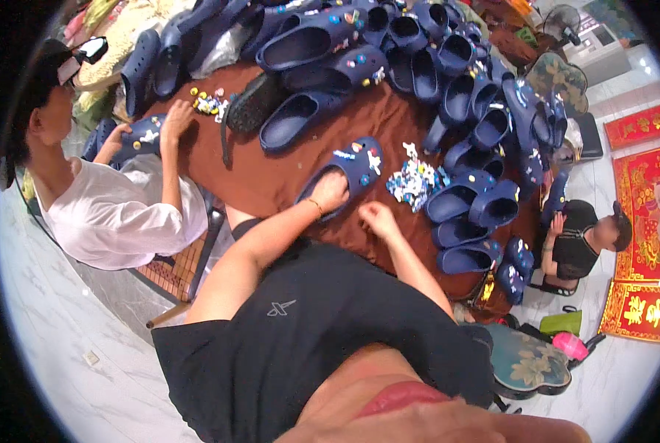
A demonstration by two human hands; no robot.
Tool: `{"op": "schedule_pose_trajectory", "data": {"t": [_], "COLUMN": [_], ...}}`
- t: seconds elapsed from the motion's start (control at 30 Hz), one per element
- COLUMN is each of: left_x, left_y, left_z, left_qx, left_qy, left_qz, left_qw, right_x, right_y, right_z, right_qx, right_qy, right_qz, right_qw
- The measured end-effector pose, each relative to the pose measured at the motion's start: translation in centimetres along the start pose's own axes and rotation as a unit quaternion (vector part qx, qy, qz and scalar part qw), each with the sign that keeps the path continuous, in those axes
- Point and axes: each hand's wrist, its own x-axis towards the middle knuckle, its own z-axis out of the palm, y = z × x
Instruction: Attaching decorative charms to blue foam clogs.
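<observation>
My left hand [332,189] grips the heel end of a navy blue clog [352,168] that lies on the brown tablecloth [271,173] and carries several small colourful charms on its top. My right hand [376,218] is just to the right of it, fingers curled; whether it pinches a charm I cannot tell. A heap of small white and blue charms [416,181] lies close beyond my right hand.
Many navy clogs [462,96] are piled along the far and right sides of the table. A person in white [116,214] at the left handles a clog beside a small charm heap [208,102]. Another person in black [584,240] sits at the right. A stool [525,362] stands on the floor.
</observation>
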Motion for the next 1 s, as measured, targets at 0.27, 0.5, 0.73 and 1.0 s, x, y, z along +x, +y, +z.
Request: {"op": "schedule_pose_trajectory", "data": {"t": [0.27,0.5,0.73,1.0], "left_x": [2.9,0.6,-2.9,-2.0], "left_y": [1.6,5.2,4.7,2.2], "left_z": [2.9,-4.9,-7.0,-7.6], "left_qx": [-0.026,-0.084,-0.294,-0.602], "left_qy": [0.220,0.184,0.111,0.079], "left_qz": [0.064,0.141,-0.182,-0.213], "left_qw": [0.973,0.969,0.932,0.766], "right_x": [-0.4,0.9,2.1,2.3], "right_y": [-1.2,-3.4,-3.6,-3.9], "right_z": [3.9,2.2,1.2,0.7], "right_qx": [0.048,0.218,0.283,0.281], "right_qy": [0.021,0.050,0.046,-0.065], "right_qz": [-0.060,-0.022,-0.066,-0.059], "right_qw": [0.997,0.974,0.956,0.956]}}
